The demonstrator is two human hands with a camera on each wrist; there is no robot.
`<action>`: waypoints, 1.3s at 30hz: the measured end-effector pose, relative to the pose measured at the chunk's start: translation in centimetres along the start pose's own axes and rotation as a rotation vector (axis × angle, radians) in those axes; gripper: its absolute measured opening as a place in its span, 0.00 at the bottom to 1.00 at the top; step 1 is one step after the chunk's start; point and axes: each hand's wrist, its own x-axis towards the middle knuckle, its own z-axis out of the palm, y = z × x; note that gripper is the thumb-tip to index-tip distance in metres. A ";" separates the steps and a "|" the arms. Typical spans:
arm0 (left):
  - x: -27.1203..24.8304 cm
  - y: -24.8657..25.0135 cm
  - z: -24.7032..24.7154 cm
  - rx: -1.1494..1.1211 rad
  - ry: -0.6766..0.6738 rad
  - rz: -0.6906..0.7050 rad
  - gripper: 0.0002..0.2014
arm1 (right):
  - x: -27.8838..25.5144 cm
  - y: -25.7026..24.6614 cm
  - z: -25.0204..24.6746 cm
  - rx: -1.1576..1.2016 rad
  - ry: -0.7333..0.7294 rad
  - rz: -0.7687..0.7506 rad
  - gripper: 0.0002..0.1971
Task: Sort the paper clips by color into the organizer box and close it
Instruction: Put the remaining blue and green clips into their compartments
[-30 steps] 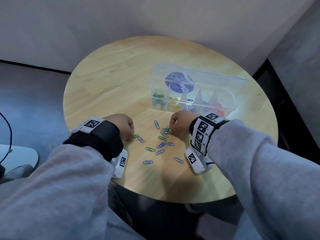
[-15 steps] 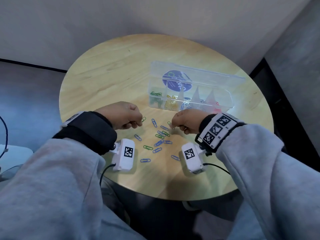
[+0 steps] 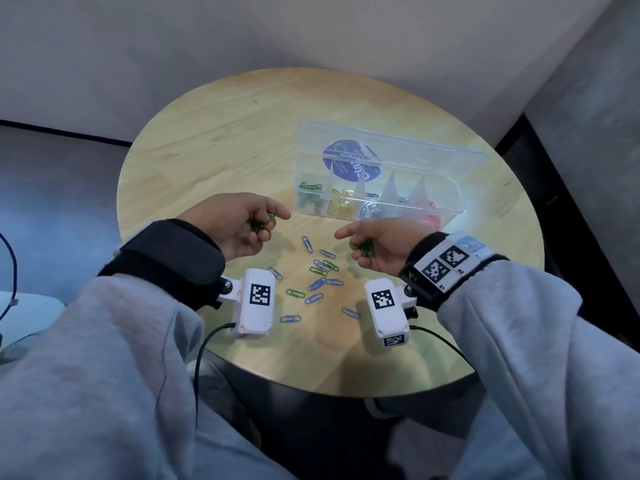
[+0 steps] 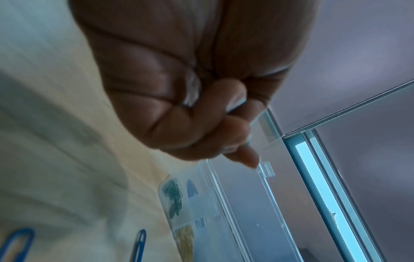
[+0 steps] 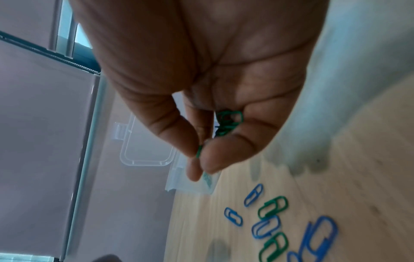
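Overhead view: left hand [image 3: 242,225] and right hand [image 3: 377,245] each clutch green clips [image 3: 365,249], above table [image 3: 214,140]; organizer box [image 3: 450,195] open, just beyond. Left wrist: fist closed, clips hidden. Right wrist: clip pinched at fingertips [image 5: 201,159], bunch loose in palm; likely spills during drop, lands in wrong compartment.

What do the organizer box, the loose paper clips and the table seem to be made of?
Organizer box: clear glossy plastic, apparently; its contents show through the walls.
Paper clips: thin bent wire with a blue or green coating, probably vinyl over metal.
Table: pale wood with visible grain and a satin finish, possibly veneer.
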 end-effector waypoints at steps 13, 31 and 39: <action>0.3 -1.2 2.9 0.743 -0.078 -0.079 0.09 | 0.3 0.2 1.0 -0.302 0.090 0.072 0.12; 0.2 -1.8 4.1 1.325 -0.003 0.031 0.07 | 1.5 0.2 3.9 -1.372 0.230 -0.074 0.08; 0.3 -3.1 5.1 1.460 -0.013 0.083 0.04 | 1.1 0.6 3.6 -1.335 0.243 -0.049 0.04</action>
